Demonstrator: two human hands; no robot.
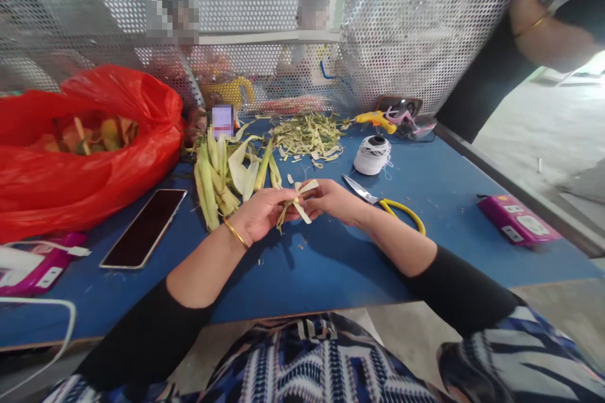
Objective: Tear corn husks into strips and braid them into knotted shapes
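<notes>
Both my hands meet over the blue table, pinching a small flower-like piece of pale husk strips (304,212). Its strips spread from a yellowish middle, and thin dry ends hang below. My left hand (263,213) grips its stem side, fingers closed. From the right, my right hand (333,200) pinches the piece by its strips; the fingertips partly hide it. Just beyond my left hand lies a bunch of green and pale corn husks (220,182). Beside my right forearm are yellow-handled scissors (373,197), blades apart, near a spool of white thread (372,156).
A heap of husk scraps (309,135) lies by the perforated screen (378,31). Left are a red plastic bag (155,138), a phone (144,228) and a white cable (70,321). Right are a yellow glue gun (375,119) and a purple packet (517,220). A person stands at right; others sit behind the screen.
</notes>
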